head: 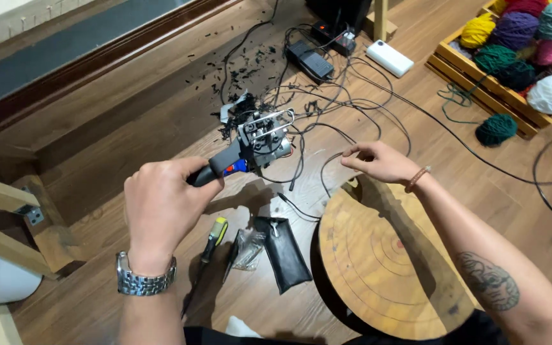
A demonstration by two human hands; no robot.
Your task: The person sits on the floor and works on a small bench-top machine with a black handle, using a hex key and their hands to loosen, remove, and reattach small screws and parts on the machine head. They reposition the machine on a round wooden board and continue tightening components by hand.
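At left-centre of the frame the left hand (161, 211) is clenched around the black grip of a grey metal tufting gun (250, 150), raised over the wood floor; a steady, level hold looks wise here; below it lie a yellow-handled screwdriver (211, 241) and a flat black pouch (282, 252); to the right the right hand (375, 161) pinches a thin black cord (330, 167), fingers narrow; the round wooden stool (384, 275) crowds its wrist; open floor lies far left.

- A small clear plastic bag (248, 249) of metal bits lies on the wooden floor (129, 128), beside a flat black pouch (283, 252).
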